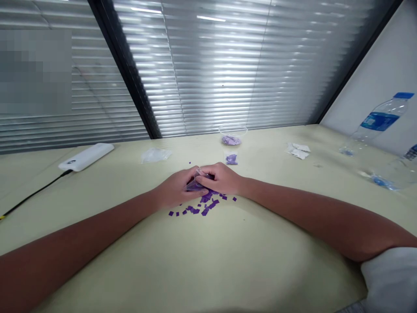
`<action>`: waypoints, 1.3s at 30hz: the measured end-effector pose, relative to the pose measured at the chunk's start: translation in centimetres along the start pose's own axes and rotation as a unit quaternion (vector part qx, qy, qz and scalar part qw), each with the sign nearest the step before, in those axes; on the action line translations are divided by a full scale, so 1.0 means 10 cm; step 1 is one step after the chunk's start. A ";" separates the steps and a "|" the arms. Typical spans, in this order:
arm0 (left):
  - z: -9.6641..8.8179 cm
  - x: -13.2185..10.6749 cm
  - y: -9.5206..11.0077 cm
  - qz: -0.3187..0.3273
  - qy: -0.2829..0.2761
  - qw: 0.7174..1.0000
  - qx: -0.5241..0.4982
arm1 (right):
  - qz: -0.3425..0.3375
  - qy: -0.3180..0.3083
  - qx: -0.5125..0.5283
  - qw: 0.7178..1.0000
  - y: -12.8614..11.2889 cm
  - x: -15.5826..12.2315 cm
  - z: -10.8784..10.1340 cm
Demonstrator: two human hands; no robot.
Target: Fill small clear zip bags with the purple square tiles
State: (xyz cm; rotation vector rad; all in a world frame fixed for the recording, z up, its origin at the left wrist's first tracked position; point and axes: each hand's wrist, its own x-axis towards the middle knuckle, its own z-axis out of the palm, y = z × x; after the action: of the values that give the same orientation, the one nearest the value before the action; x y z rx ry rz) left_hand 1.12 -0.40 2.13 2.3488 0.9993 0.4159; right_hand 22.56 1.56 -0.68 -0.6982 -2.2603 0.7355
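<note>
Both my hands meet over the middle of the table around a small clear plastic bag (193, 186) with purple pieces in it. My left hand (177, 186) is closed on the bag's left side. From the other side my right hand (223, 179) pinches the bag near its top, thumb pointing left. Loose dark purple square pieces (205, 211) lie scattered on the table just below the hands, some partly hidden under them. Beyond my right hand lies another small clear bag of lighter purple pieces (231, 159).
A round clear container (232, 140) with pale purple pieces stands at the back. Empty-looking plastic bags (155, 155) lie left of it, near a white power bank (86, 157) with a black cable (35, 193). Crumpled white paper (298, 151) and two water bottles (379, 121) are on the right.
</note>
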 end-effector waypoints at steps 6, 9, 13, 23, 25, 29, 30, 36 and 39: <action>0.01 0.00 0.00 -0.001 0.003 1.000 -0.008 | -0.002 -0.002 0.000 1.000 0.01 0.00 0.00; 0.02 -0.01 -0.01 -0.001 0.007 1.000 -0.008 | -0.002 0.002 0.005 1.000 0.00 0.00 0.01; 0.01 -0.01 -0.01 0.002 0.009 1.000 -0.003 | 0.002 -0.002 0.009 1.000 -0.01 0.00 0.00; 0.01 -0.01 -0.02 -0.002 0.008 1.000 0.001 | 0.006 -0.005 0.000 1.000 -0.02 0.00 0.00; 0.01 -0.01 -0.02 0.002 0.007 1.000 -0.005 | 0.006 -0.003 -0.001 1.000 -0.02 0.00 0.00; 0.01 0.00 -0.02 0.002 0.006 1.000 -0.007 | 0.004 -0.002 0.000 1.000 0.00 0.00 0.00; 0.01 0.00 -0.02 0.001 0.007 1.000 -0.007 | 0.004 -0.001 0.000 1.000 0.00 0.00 0.01; 0.01 -0.01 -0.02 -0.001 0.008 1.000 -0.007 | 0.006 0.002 0.003 1.000 -0.01 -0.01 0.00; 0.01 -0.01 -0.01 -0.001 0.006 1.000 -0.009 | 0.003 0.001 0.006 1.000 -0.01 -0.01 0.00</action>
State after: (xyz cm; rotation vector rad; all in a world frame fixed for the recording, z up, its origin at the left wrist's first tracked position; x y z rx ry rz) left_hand 1.04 -0.45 1.96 2.3319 0.9994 0.4368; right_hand 22.56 1.43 -0.62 -0.6989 -2.2511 0.7501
